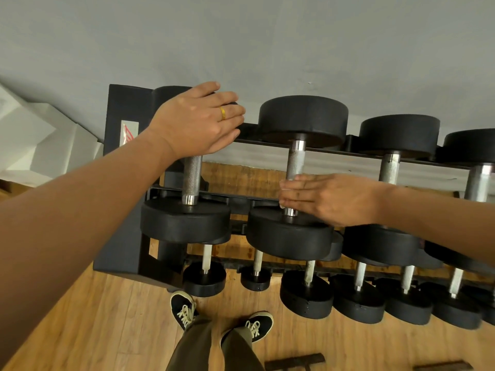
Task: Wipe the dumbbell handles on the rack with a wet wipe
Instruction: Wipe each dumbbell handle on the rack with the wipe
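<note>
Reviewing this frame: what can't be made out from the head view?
Head view only:
1. Whether a wet wipe is under the right hand, which covers part of the second dumbbell handle.
2. The far end of the first dumbbell handle, hidden by the left hand.
3. The right end of the rack, cut off by the frame edge.
4. The rack label: partly behind the left wrist, too small to read.

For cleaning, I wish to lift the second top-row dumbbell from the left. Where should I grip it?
Probably the knurled handle, with the hand coming from above. It lies exposed between two wide heads, and neighbouring dumbbells crowd both sides.
</note>
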Action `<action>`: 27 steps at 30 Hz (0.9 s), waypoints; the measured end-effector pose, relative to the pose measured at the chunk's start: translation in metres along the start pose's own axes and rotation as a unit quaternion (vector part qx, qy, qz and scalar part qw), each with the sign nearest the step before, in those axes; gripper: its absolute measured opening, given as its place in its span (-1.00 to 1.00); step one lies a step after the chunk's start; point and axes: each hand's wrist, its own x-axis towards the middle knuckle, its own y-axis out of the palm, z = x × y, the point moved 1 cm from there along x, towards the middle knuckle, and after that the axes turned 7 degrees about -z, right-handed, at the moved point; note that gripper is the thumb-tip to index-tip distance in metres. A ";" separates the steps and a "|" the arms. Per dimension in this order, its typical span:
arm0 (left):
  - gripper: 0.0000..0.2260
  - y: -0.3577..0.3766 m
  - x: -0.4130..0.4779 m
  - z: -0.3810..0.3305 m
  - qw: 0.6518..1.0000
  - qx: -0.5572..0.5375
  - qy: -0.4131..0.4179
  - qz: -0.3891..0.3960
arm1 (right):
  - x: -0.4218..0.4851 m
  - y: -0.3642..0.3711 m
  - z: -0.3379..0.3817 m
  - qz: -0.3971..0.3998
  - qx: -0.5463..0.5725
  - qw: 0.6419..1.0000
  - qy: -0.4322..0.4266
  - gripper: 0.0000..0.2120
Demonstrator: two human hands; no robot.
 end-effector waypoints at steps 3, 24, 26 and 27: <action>-0.66 0.000 0.000 0.000 1.000 0.001 0.001 0.000 | 0.002 -0.005 -0.023 0.002 -0.008 0.998 0.069 -0.54; -0.57 -0.004 0.001 -0.002 0.998 -0.013 -0.021 0.050 | 0.012 -0.011 0.012 0.065 0.189 0.969 0.147 -0.33; -0.56 -0.008 -0.010 -0.002 0.998 -0.024 -0.055 0.034 | 0.014 -0.012 0.000 0.057 0.154 0.970 0.182 -0.36; -0.56 -0.009 -0.018 -0.002 0.997 -0.026 -0.070 0.022 | 0.015 -0.014 -0.007 0.050 0.137 0.968 0.203 -0.38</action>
